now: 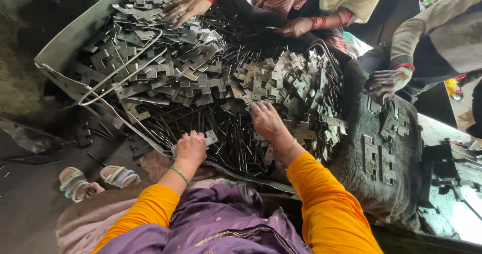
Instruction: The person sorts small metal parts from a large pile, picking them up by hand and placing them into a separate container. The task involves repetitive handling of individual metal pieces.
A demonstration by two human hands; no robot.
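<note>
A big heap of flat grey metal hinge plates (pixel 165 68) and thin dark metal pins (pixel 236 143) lies in a bent sheet-metal tray (pixel 70 38). My left hand (pixel 191 147), in an orange sleeve with a green bangle, rests curled on the pins at the near edge, fingers closed around a small metal plate (pixel 211 137). My right hand (pixel 266 121) reaches palm down into the pile, fingers spread on the plates and pins; whether it grips anything is hidden.
Across the tray, another person's hands (pixel 188 5) pick at the plates, and a third person's hand (pixel 384 83) rests on a dark cloth (pixel 371 183) holding several assembled hinges (pixel 374 156). A bent wire handle (pixel 120 70) lies on the heap. Sandals (pixel 93 181) lie at lower left.
</note>
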